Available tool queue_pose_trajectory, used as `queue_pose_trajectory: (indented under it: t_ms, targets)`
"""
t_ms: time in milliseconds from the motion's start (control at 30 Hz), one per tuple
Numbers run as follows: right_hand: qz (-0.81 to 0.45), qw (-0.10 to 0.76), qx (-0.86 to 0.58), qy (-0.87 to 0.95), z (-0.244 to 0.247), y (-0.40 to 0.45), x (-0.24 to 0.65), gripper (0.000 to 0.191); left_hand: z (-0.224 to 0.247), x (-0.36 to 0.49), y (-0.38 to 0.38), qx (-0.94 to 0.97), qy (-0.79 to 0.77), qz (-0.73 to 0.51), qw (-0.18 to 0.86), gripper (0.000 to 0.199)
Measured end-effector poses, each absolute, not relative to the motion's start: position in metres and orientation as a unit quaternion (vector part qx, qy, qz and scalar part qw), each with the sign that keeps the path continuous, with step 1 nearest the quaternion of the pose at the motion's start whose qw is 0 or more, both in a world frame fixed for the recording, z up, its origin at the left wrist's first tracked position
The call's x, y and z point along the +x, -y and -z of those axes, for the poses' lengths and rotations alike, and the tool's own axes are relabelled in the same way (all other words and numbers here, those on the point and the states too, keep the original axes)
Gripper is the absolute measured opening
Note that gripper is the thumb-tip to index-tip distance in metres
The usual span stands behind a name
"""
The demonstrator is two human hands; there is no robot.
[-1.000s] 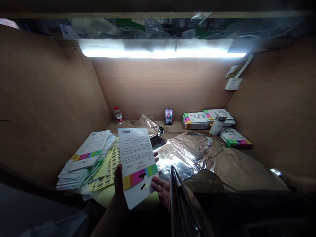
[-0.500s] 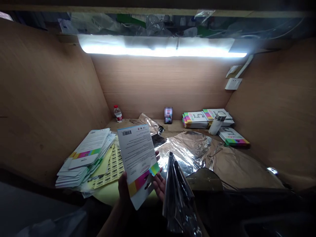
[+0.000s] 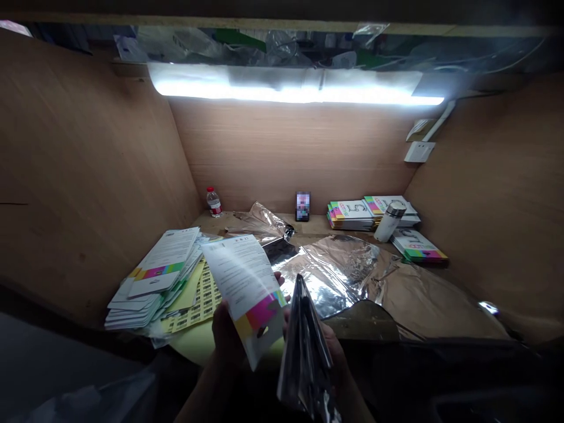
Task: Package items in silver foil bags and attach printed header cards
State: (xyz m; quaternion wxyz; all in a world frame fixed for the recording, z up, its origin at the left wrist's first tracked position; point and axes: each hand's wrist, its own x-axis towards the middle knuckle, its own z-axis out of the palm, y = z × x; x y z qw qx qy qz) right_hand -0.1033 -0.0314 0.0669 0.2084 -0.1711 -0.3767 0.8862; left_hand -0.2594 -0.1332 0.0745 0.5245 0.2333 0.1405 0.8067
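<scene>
My left hand grips a white printed packaging sleeve, its thumb at the left edge and fingertips showing past the right edge. The sleeve has lines of small text, a pink, orange and yellow band and a hang hole near its lower end. It is bowed and tilted. My right hand is closed around a bundle of folded silver foil, upright just right of the sleeve. Part of that hand is behind the foil. A large crumpled foil sheet lies on the table beyond both hands.
On the left, a stack of printed sleeves lies beside yellow label sheets. At the back stand a red-capped bottle and a phone. Packets marked 5 and a white flask are at right. Wooden walls enclose the table.
The sleeve has bowed and tipped back. The foil bundle has shifted slightly left, closer to the sleeve, and more of my right hand shows behind it. The view has shifted slightly.
</scene>
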Motion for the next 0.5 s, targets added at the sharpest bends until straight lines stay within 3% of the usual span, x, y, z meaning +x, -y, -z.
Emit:
queue_pose_trajectory:
  t_ms: [100,200,400,500]
  targets:
    - [-0.89,0.149,-0.154,0.403,-0.061,0.032,-0.095,0.033,-0.08,-0.262,0.13,0.176,-0.144,-0.845,0.484,0.085]
    - [-0.871,0.129,-0.14,0.453,-0.056,0.033,-0.097,0.033,-0.08,-0.261,0.128,0.172,-0.143,-0.843,0.49,0.086]
    - [-0.692,0.334,-0.261,0.584,-0.058,0.03,-0.121,0.042,-0.071,-0.25,0.12,0.188,-0.116,-0.834,0.506,0.088]
    - [-0.649,0.33,-0.271,0.63,-0.066,0.028,-0.129,0.039,-0.068,-0.248,0.116,0.17,-0.111,-0.837,0.508,0.085]
